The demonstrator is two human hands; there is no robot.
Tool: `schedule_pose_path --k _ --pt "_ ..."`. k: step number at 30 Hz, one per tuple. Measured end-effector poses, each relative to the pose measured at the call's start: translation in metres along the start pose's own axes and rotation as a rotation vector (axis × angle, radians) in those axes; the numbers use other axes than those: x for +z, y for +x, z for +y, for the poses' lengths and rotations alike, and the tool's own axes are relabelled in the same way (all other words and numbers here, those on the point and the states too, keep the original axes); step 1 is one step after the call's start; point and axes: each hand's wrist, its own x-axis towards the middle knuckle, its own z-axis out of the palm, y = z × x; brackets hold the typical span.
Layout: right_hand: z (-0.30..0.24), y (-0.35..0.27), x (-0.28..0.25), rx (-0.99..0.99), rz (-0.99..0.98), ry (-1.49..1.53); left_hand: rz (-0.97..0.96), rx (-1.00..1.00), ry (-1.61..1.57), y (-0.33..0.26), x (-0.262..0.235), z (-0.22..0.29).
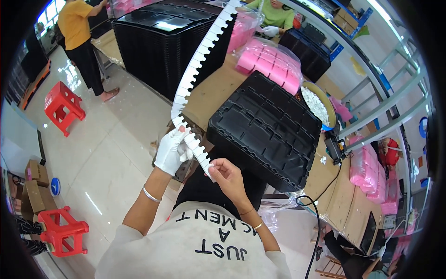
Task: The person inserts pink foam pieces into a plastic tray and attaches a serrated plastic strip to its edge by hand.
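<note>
A long white notched strip (200, 65) runs from the top of the view down toward me, bending near my hands. My left hand (173, 149), in a white glove, grips the strip at the bend. My bare right hand (226, 174) pinches the strip's lower end between thumb and fingers. Just right of my hands, a black moulded tray (265, 128) with several compartments lies on the brown worktable (211, 90), overhanging its near edge.
A tall stack of black trays (162, 37) stands at the back left of the table. Bags of pink parts (272, 63) and a bowl of small white pieces (317, 104) lie behind the tray. Two red stools (62, 107) stand on the floor. Other people work at the far end.
</note>
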Motion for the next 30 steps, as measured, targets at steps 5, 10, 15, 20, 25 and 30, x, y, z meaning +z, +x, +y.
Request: schedule_pose_path --k 5,10,15,20,25,30 --pt "-0.052 -0.016 -0.009 -0.079 0.228 -0.175 -0.151 -0.114 0.341 -0.015 0.026 -0.009" --pt "-0.069 -0.018 -0.017 -0.196 0.315 -0.527 -0.01 -0.103 0.284 -0.015 0.042 -0.032" --pt "-0.083 -0.012 -0.023 -0.182 0.35 -0.579 0.115 -0.099 0.127 -0.01 0.058 -0.032" --pt "-0.109 0.001 -0.036 -0.236 0.237 -0.636 0.087 -0.052 0.106 -0.008 0.068 -0.019" --pt "-0.148 0.05 -0.063 -0.307 0.111 -0.51 0.168 0.039 0.077 0.015 0.064 -0.016" --pt "-0.157 0.17 -0.173 -0.344 0.346 -0.633 0.233 0.029 0.16 0.034 0.018 -0.05"
